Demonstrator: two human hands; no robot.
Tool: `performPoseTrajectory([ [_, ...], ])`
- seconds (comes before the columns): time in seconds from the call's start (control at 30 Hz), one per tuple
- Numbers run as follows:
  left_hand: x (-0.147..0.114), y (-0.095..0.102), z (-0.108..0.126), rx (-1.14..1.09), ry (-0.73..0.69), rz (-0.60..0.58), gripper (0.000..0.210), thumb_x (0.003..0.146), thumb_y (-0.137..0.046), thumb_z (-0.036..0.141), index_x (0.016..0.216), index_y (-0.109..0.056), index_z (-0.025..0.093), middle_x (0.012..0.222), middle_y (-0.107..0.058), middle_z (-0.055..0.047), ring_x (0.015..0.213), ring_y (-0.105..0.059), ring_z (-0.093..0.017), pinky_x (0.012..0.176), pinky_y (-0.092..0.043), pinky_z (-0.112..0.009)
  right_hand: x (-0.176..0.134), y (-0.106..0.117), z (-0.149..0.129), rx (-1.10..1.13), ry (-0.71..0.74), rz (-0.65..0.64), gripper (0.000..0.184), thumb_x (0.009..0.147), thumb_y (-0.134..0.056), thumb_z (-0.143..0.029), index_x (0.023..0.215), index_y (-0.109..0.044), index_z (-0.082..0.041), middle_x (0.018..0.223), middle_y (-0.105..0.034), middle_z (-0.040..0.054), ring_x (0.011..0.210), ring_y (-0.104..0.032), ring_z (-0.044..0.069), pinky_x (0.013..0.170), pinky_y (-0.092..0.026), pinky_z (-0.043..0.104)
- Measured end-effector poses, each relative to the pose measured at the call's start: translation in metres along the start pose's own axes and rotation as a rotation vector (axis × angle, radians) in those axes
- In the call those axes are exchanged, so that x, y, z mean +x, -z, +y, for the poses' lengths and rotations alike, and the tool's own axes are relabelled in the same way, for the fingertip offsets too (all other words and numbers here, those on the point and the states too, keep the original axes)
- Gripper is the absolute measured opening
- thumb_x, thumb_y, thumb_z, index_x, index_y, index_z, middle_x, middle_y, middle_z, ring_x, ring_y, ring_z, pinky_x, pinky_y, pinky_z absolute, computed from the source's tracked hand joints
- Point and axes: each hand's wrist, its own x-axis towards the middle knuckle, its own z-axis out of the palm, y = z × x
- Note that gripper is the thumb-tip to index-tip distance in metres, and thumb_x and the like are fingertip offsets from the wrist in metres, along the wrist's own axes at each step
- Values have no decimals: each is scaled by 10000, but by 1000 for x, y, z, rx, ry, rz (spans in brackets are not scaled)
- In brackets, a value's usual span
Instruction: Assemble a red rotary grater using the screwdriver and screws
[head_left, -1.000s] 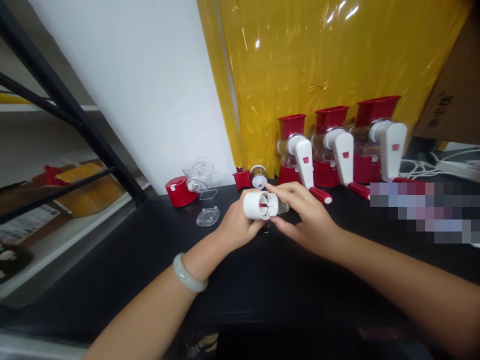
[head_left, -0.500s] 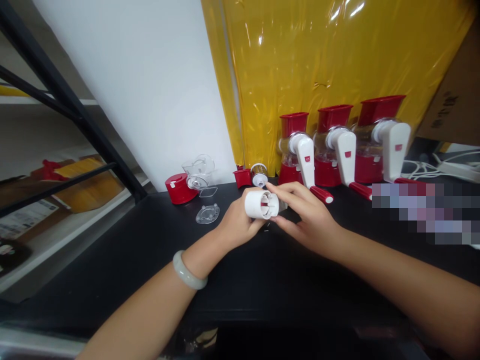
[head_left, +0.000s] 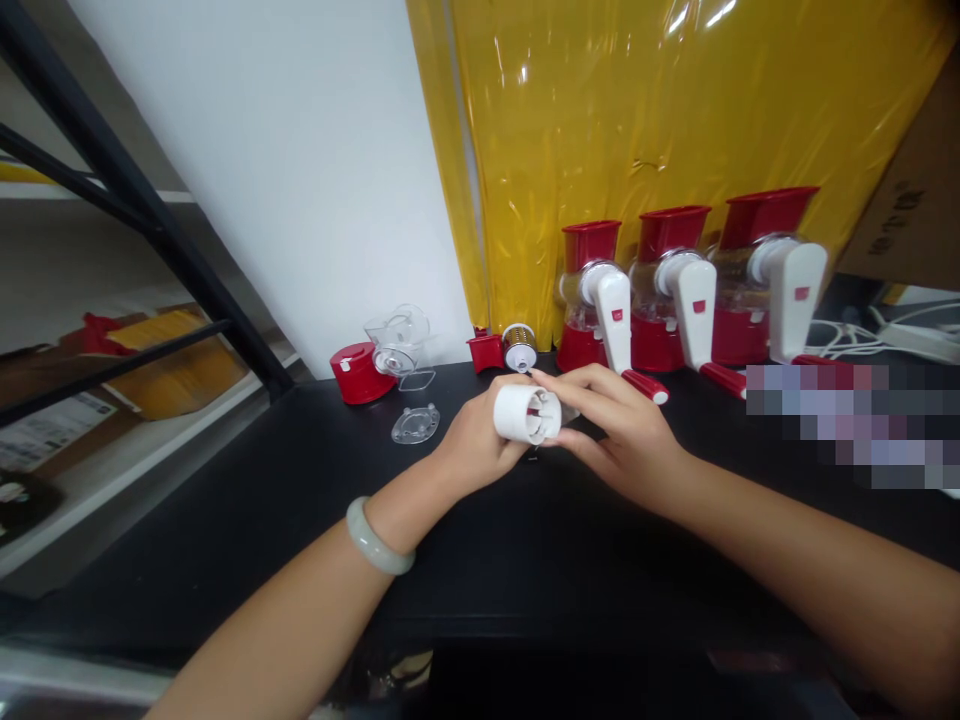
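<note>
Left hand point(head_left: 474, 440) wraps a white hollow piece point(head_left: 517, 413). Right hand point(head_left: 626, 425) sits half-curled at its open end; can't tell whether gripping. Red base point(head_left: 361, 378) stands on table point(head_left: 300, 470) beyond.

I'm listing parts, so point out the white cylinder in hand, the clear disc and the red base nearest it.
White cylinder point(head_left: 514, 414): head view, on its outer wall.
Clear disc point(head_left: 416, 425): head view, on its middle.
Red base point(head_left: 364, 379): head view, on its side wall.
</note>
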Motion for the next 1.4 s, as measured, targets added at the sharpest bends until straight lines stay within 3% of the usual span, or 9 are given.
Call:
performPoseTrajectory([
  [0.57, -1, -3, 2, -10, 10, 4, 462, 837, -641, 306, 1249, -454, 209, 1144, -613, -129, 984, -637, -287, 820, -531, -421, 1, 1, -3, -30, 9, 24, 545, 884, -615, -274, 1414, -493, -314, 1059, -632, 85, 970, -620, 220, 830, -545, 402],
  [0.8, -4, -5, 1, -106, 32, -19, 517, 816, -683, 241, 1274, -444, 226, 1153, -613, -111, 1000, -641, -282, 864, -514, -435, 0, 1, -4, -30, 35, 32, 536, 869, -632, -248, 1389, -516, -309, 1075, -618, 83, 975, -609, 213, 827, -541, 390],
  [1.07, 10, -5, 6, -200, 53, 113, 433, 824, -697, 202, 1216, -515, 178, 1174, -610, -122, 1110, -598, -262, 975, -489, -442, 1, -6, 7, -45, -170, 76, 671, 802, -693, -277, 1422, -436, -254, 1180, -547, 128, 1094, -566, 263, 916, -516, 464],
  [1.23, 14, -1, 10, -187, -8, 140, 411, 802, -696, 157, 1198, -589, 177, 1180, -621, -114, 1142, -582, -258, 1029, -461, -463, -2, -8, 24, -147, -264, -42, 669, 774, -705, -299, 1391, -461, -212, 1183, -527, 144, 1128, -530, 297, 935, -492, 514],
  [1.4, 14, 1, 17, -340, 171, 80, 475, 844, -715, 248, 1289, -557, 193, 1141, -674, -109, 1098, -628, -259, 1022, -484, -477, -5, -8, 32, -177, -261, -165, 452, 792, -693, -386, 1207, -629, -220, 1180, -543, 138, 1115, -519, 306, 916, -487, 540],
])
